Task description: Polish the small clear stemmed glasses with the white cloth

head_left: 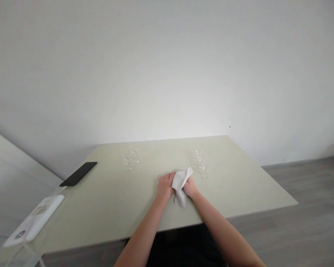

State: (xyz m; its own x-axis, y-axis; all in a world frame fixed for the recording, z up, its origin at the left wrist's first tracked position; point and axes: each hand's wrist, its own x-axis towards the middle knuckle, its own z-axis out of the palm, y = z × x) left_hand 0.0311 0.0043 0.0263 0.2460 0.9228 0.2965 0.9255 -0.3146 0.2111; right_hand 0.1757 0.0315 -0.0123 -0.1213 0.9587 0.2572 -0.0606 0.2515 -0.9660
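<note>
Both my hands are together over the near middle of the table. My right hand [189,186] is closed on a white cloth [180,180], which bunches up between the hands and hangs down toward me. Curled fingers of my left hand [166,185] press against the cloth's left side, wrapped round a clear glass that is almost wholly hidden; only a faint transparent edge shows beside the fingers. Beyond my hands stand two groups of small clear glasses, one group [131,158] to the left and another [201,163] to the right. Their exact shapes are hard to make out.
The pale table [105,207] meets a white wall at the back. At its left edge lie a flat black object [79,174] and a white package [36,218] with printing on it. Grey floor [308,185] shows to the right.
</note>
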